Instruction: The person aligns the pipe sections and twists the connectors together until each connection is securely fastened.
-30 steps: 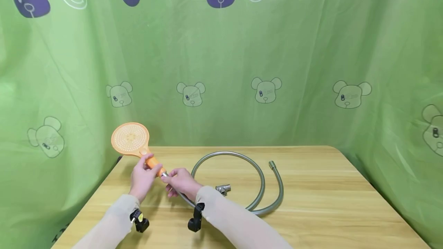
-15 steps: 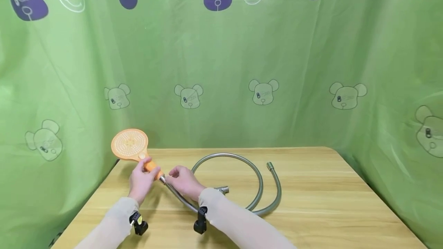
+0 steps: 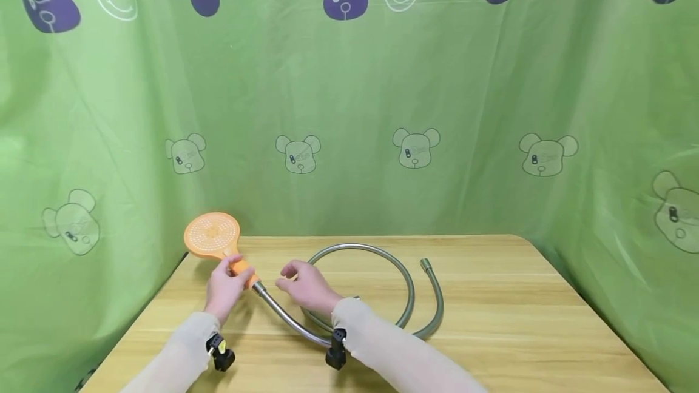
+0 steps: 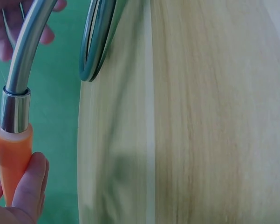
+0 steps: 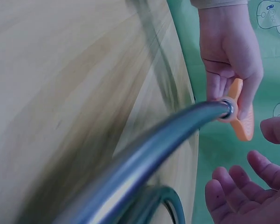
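My left hand (image 3: pixel 222 291) grips the orange handle of a shower head (image 3: pixel 212 236), its pale nozzle face turned upward at the table's left. From the handle's end, a metal collar (image 4: pixel 15 113) joins it to a silver shower hose (image 3: pixel 288 319). The collar sits against the pale ring of the handle in the left wrist view. My right hand (image 3: pixel 309 287) hovers just right of the joint, fingers loosely bent, holding nothing. In the right wrist view, those fingers (image 5: pixel 242 186) are spread apart from the hose.
The hose loops across the wooden table (image 3: pixel 508 302), its free end fitting (image 3: pixel 426 264) lying at the right. A small metal fitting is mostly hidden behind my right wrist. Green patterned curtain (image 3: pixel 349 90) surrounds the table's back and sides.
My right hand has let go of the hose's collar and drawn away to the right. The left hand keeps its hold, and the shower head has sunk slightly.
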Demonstrator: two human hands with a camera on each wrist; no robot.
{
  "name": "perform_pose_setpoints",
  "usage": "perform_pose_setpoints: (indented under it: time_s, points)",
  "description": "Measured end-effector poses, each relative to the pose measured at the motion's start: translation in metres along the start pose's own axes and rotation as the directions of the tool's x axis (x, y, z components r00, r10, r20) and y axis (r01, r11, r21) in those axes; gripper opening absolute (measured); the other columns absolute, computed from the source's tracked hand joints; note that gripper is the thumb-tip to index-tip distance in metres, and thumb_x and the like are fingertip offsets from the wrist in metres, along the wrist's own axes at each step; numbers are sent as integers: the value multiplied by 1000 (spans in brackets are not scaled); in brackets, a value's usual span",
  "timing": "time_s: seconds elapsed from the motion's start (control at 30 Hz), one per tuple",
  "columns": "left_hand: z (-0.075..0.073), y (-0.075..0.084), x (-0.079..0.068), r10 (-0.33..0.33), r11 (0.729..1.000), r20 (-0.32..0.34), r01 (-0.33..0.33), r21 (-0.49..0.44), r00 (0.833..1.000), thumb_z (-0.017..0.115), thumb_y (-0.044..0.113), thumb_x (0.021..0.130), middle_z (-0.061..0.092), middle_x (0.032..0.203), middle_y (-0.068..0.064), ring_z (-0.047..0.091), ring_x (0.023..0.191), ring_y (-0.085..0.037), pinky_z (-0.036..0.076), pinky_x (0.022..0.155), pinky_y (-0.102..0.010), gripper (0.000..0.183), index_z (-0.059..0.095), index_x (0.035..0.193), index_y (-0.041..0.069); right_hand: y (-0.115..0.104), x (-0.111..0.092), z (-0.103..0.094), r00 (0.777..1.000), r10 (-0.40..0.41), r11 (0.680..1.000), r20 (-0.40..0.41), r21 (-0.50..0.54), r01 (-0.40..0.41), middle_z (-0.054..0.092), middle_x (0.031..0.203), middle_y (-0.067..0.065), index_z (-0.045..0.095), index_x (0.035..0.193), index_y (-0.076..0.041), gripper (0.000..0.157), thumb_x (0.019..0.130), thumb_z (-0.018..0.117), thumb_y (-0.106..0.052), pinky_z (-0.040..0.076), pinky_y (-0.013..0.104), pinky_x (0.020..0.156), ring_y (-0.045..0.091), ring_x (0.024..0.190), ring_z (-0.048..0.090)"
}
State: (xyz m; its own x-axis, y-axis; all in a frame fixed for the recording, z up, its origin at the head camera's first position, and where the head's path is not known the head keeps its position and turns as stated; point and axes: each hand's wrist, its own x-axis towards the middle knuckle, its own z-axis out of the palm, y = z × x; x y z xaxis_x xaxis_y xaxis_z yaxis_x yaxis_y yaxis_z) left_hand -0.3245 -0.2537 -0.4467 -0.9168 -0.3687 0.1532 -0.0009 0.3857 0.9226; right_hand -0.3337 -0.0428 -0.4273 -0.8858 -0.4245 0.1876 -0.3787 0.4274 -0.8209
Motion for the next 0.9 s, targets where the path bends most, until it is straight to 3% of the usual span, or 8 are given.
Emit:
perform_pose_setpoints:
  time_s: [0.2, 0.37, 0.57, 0.9]
  points:
    - [3, -4, 3, -4, 1000, -4, 3, -7, 1000, 74, 16, 90, 64, 112, -22, 59, 76, -10, 52, 63, -18, 51, 55, 137, 6, 2, -9, -18, 1000, -5, 999, 10, -39, 6, 65, 108, 3, 65, 115, -6, 32, 94, 69, -30, 52, 34, 84, 14, 94, 59]
    - [5, -6, 5, -7, 1000, -2, 7, 10, 1000, 75, 17, 88, 65, 107, -19, 58, 73, -10, 51, 61, -20, 51, 57, 135, 6, 7, -16, -29, 1000, 9, 999, 14, -43, -9, 64, 109, 2, 65, 115, -7, 32, 94, 68, -31, 52, 32, 81, 14, 92, 58]
    - [4, -6, 5, -31, 999, 16, 31, 25, 999, 74, 20, 89, 64, 121, -23, 60, 77, -11, 51, 65, -21, 53, 56, 138, 8, 13, -22, -42, 1000, 10, 997, -1, -82, -10, 65, 118, 9, 67, 112, -9, 29, 94, 69, -31, 51, 34, 80, 14, 92, 58]
    - [6, -12, 7, -52, 996, 21, 51, 69, 998, 73, 20, 90, 60, 136, -23, 61, 89, -17, 51, 69, -20, 50, 59, 135, 7, 20, -36, -64, 999, 38, 996, -15, -85, -40, 64, 112, 4, 65, 114, -9, 28, 95, 69, -29, 52, 34, 78, 16, 92, 58]
